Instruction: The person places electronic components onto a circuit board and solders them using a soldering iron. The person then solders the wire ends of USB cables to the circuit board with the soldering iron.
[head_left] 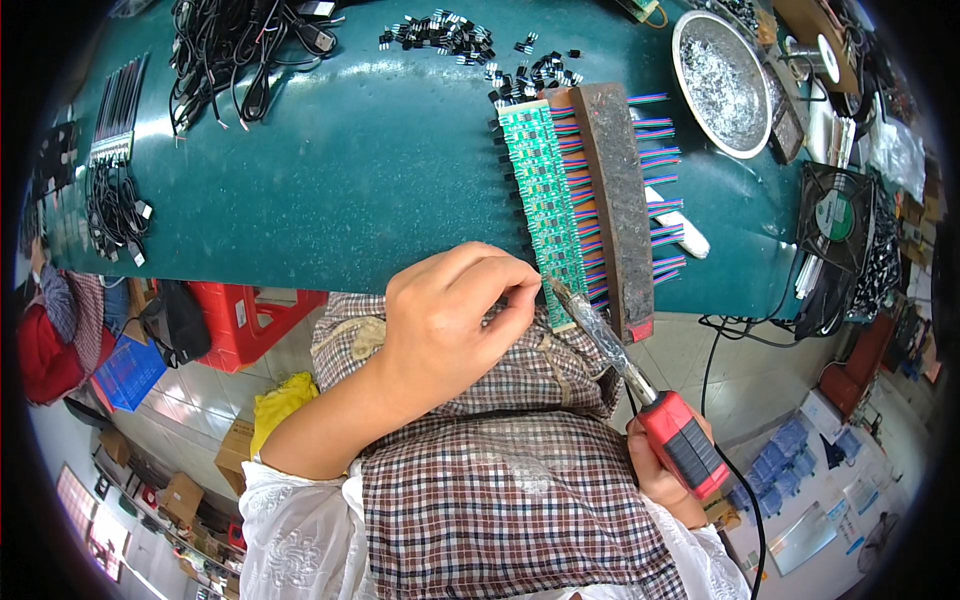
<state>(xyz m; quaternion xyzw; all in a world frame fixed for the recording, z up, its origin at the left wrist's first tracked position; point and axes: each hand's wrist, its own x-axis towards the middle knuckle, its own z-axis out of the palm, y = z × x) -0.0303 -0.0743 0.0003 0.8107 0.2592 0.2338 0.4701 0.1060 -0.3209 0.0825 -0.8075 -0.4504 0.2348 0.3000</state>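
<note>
My right hand (665,475) grips a soldering iron (688,445) by its red and black handle. Its metal barrel slants up and left, the tip at the lower part of a green circuit board panel (540,180). Close to that tip, my left hand (455,310) is closed in a pinch at the panel's left edge; whatever its fingertips hold is too small or hidden to name. Small black parts line the panel's left side. Red, blue and dark wires (662,207) run from its right side under a dark heavy bar (618,200).
Loose black components (440,38) lie at the table's far side. A metal bowl (722,85) with silvery bits stands far right, near a fan (835,215). Black cables (250,50) are heaped far left, with a smaller cable bundle (118,210) below. The iron's cord (757,510) trails at right.
</note>
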